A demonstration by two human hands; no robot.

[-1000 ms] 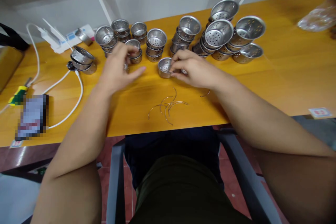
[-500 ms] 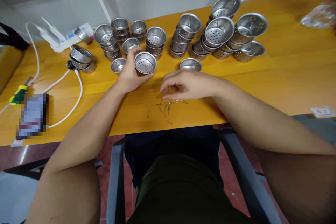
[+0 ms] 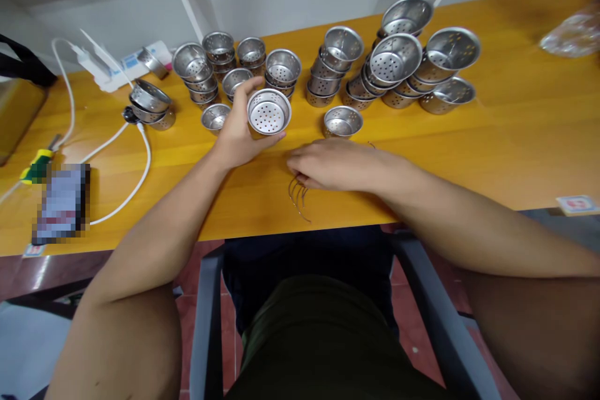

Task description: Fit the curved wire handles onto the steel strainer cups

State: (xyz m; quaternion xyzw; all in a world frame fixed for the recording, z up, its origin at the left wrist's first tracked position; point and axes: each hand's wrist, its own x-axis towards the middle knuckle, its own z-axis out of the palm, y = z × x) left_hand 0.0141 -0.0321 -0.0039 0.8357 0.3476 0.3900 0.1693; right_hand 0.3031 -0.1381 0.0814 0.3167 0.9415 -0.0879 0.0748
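Observation:
Tilted toward me, a small perforated metal cup (image 3: 269, 114) sits in my left hand (image 3: 239, 134), the thumb and fingers wrapped round its side. My right hand (image 3: 323, 162) is low over the table with its fingers pinched together. Several thin curved wires (image 3: 297, 197) poke out beneath its fingertips, and a short wire end (image 3: 372, 145) shows beyond its wrist side. The fingertips are partly hidden under the hand. Just behind the right hand stands a single perforated cup (image 3: 343, 122). Another single cup (image 3: 215, 117) stands left of my left hand.
Stacks of perforated cups (image 3: 323, 75) line the back, with larger ones (image 3: 394, 62) to their right. At left are a nested stack (image 3: 150, 103), a power strip (image 3: 135, 65), white cable (image 3: 149, 162), a screwdriver (image 3: 37, 165) and a blurred-out device (image 3: 60, 203). A plastic bag (image 3: 572, 34) lies far right.
My right hand's fingers have closed down over the wires, and a wire end now shows past the wrist. My left hand has brought the cup slightly right and closer.

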